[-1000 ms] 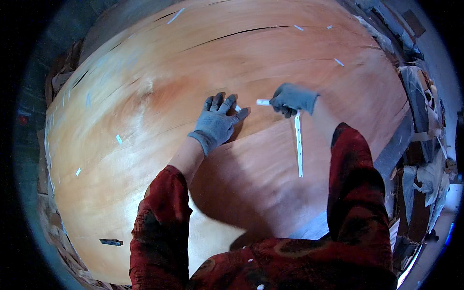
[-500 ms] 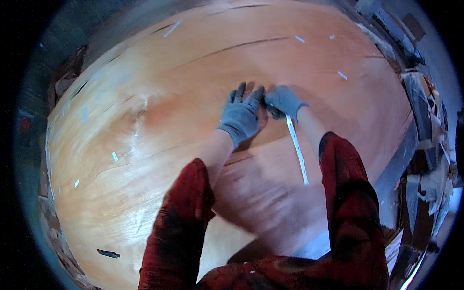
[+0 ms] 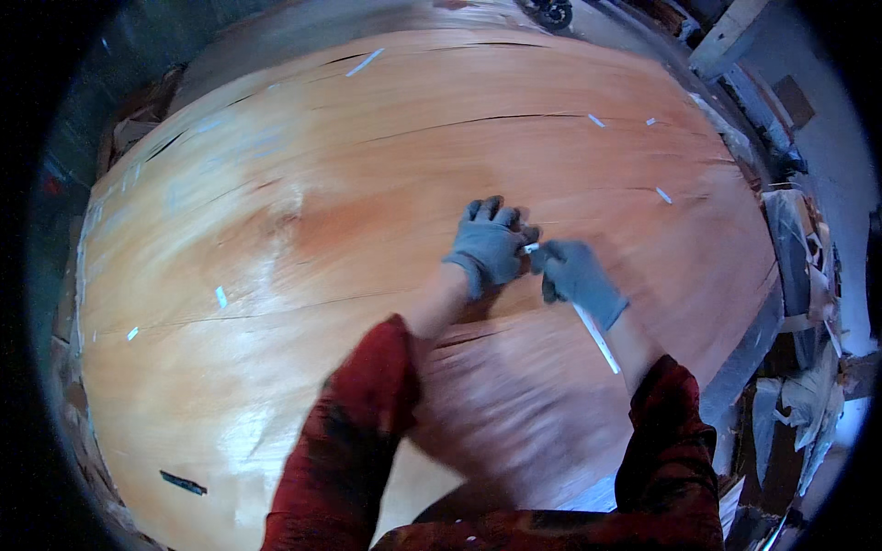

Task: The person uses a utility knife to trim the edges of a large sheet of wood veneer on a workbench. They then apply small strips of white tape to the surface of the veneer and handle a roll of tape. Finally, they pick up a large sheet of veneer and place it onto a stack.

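A broad sheet of wood veneer (image 3: 386, 220) with dark cracks along its grain lies under both hands. My left hand (image 3: 487, 248), in a grey glove, rests on it palm down with fingers spread. Just to its right, my gloved right hand (image 3: 579, 278) is closed on a strip of white perforated tape (image 3: 599, 342). The strip's long tail hangs toward me below the right hand, beside the wrist. A short white tape end (image 3: 530, 248) shows between the two hands, by the left thumb. Whether it touches the veneer I cannot tell.
Short white tape pieces lie on the sheet, one at the far left (image 3: 365, 61), one at the right (image 3: 663, 195), one at the left (image 3: 220, 297). A narrow dark object (image 3: 184, 483) is at the near left. Stacked scraps (image 3: 799, 386) line the right side.
Both hands are now lower in the view and slightly right, as the whole view has shifted. A small gap with a tape end now shows between them.
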Demonstrator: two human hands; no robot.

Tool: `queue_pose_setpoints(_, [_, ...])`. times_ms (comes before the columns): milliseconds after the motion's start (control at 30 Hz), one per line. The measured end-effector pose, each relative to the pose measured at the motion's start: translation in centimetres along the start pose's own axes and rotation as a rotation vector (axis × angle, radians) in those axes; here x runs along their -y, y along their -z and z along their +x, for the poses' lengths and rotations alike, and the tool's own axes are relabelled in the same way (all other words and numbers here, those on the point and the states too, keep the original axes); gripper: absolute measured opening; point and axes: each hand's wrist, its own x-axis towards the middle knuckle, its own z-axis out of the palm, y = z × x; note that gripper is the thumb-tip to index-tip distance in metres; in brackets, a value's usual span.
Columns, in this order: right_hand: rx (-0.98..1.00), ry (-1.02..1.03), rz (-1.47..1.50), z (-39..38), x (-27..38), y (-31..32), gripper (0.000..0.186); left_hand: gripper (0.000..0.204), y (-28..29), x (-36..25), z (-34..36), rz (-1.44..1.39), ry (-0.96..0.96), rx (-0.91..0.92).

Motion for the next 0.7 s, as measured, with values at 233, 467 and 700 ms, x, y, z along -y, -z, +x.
queue_pose_setpoints(233, [-0.108, 0.111, 0.230, 9.7, 0.6, 5.6, 0.030, 0.071, 5.2, 13.0, 5.5, 0.190, 0.117, -0.459])
queue_pose_setpoints(467, [-0.066, 0.152, 0.163, 19.9, 5.4, 4.3, 0.035, 0.062, 1.9, 16.1, 4.8, 0.218, 0.157, -0.307])
queue_pose_setpoints(700, [0.094, -0.004, 0.135, 25.9, 6.8, 2.7, 0.037, 0.063, 2.4, 16.2, 4.9, 0.201, 0.102, -0.346])
